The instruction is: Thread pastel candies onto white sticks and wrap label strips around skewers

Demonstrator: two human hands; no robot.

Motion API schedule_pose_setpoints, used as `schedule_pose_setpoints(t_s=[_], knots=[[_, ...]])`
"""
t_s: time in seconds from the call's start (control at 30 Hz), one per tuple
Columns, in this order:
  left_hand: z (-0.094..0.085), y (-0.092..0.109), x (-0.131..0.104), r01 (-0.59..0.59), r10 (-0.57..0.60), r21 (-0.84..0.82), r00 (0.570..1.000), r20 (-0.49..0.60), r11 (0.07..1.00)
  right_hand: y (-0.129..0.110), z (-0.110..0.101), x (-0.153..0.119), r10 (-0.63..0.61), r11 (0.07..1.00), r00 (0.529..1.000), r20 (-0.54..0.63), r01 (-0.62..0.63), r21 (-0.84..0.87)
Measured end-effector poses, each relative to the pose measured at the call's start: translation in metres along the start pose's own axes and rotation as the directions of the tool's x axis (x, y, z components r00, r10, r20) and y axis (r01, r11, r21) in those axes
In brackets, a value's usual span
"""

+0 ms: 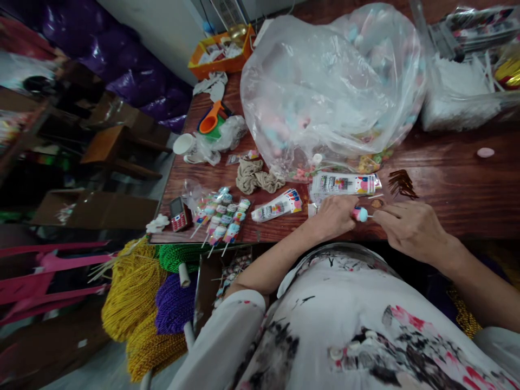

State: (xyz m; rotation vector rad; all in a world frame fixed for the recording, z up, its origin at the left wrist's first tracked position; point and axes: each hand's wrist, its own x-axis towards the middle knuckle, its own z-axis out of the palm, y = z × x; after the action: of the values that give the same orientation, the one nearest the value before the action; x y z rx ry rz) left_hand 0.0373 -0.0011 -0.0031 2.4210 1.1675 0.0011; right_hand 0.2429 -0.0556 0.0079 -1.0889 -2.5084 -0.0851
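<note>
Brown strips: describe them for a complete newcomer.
On the wooden table, find the big clear bag. On its near side lies a stack of printed packets; the brown strips are right of that, beyond the right hand. Unlike the pale packets, they are thin, dark and shiny.

Workshop (cluttered): wooden table [455, 189], bulging plastic bag [325, 81], printed wrappers [345, 184], cord bundles [132, 292].

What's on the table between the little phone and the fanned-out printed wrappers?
In the head view, a bunch of colourful sweets on sticks, in clear plastic, lies between the phone and the printed wrappers.
</note>
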Motion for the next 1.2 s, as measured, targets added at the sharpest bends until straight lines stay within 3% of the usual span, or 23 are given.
schedule_pose_setpoints(t_s=[0.13, 0.23, 0.3, 0.4, 0.47, 0.57, 0.67, 0.73, 0.83, 0.9, 1.0, 1.07, 1.13, 1.2], knots=[[0.01, 0.004, 0.004, -0.034, 0.035, -0.08, 0.999, 0.011, 0.996, -0.001, 0.014, 0.01, 0.001, 0.999, 1.0, 0.019, -0.002, 0.053], [0.014, 0.004, 0.007, -0.063, 0.068, -0.298, 0.998, 0.005, 0.953, 0.003, 0.023, 0.019, 0.009, 0.997, 1.0, -0.008, -0.008, 0.083], [0.011, 0.003, 0.006, -0.092, 0.097, -0.534, 0.995, -0.02, 0.84, 0.011, 0.023, 0.022, 0.036, 0.995, 0.999, -0.017, -0.034, 0.089], [-0.002, 0.0, -0.001, -0.018, 0.085, -0.836, 0.996, 0.035, 0.548, 0.029, 0.012, 0.021, 0.138, 0.969, 0.989, -0.047, -0.125, 0.215], [-0.01, 0.0, -0.006, 0.141, 0.024, -0.911, 0.986, 0.163, 0.386, 0.038, 0.001, 0.018, 0.204, 0.9, 0.978, -0.045, -0.169, 0.401], [-0.011, 0.003, -0.01, 0.314, -0.098, -0.917, 0.949, 0.298, 0.247, 0.04, -0.011, 0.019, 0.261, 0.764, 0.965, -0.01, -0.201, 0.614], [0.0, 0.012, -0.007, 0.236, -0.183, -0.963, 0.96, 0.211, 0.131, 0.028, -0.009, 0.026, 0.314, 0.705, 0.949, -0.036, -0.207, 0.679], [0.009, 0.018, -0.003, 0.097, -0.234, -0.993, 0.969, 0.079, 0.066, 0.02, -0.001, 0.033, 0.315, 0.748, 0.943, -0.106, -0.178, 0.64], [0.017, 0.023, -0.001, -0.054, -0.32, -0.997, 0.945, -0.066, 0.046, 0.012, 0.011, 0.041, 0.27, 0.846, 0.937, -0.222, -0.121, 0.519], [0.018, 0.022, -0.003, -0.07, -0.38, -0.997, 0.922, -0.08, 0.041, 0.009, 0.015, 0.043, 0.291, 0.847, 0.922, -0.256, -0.124, 0.517], [0.018, 0.016, -0.004, -0.085, -0.462, -0.996, 0.882, -0.089, 0.029, 0.002, 0.019, 0.038, 0.496, 0.711, 0.829, -0.259, -0.216, 0.669], [0.018, 0.012, -0.002, -0.17, -0.52, -0.984, 0.836, -0.175, 0.057, -0.007, 0.026, 0.033, 0.624, 0.593, 0.751, -0.218, -0.272, 0.758], [0.021, 0.011, 0.001, -0.259, -0.543, -0.96, 0.794, -0.274, 0.105, -0.018, 0.037, 0.029, 0.645, 0.561, 0.747, -0.161, -0.321, 0.763], [0.025, 0.012, 0.003, -0.297, -0.518, -0.947, 0.795, -0.316, 0.121, -0.027, 0.047, 0.027, 0.632, 0.586, 0.761, -0.149, -0.343, 0.734]])
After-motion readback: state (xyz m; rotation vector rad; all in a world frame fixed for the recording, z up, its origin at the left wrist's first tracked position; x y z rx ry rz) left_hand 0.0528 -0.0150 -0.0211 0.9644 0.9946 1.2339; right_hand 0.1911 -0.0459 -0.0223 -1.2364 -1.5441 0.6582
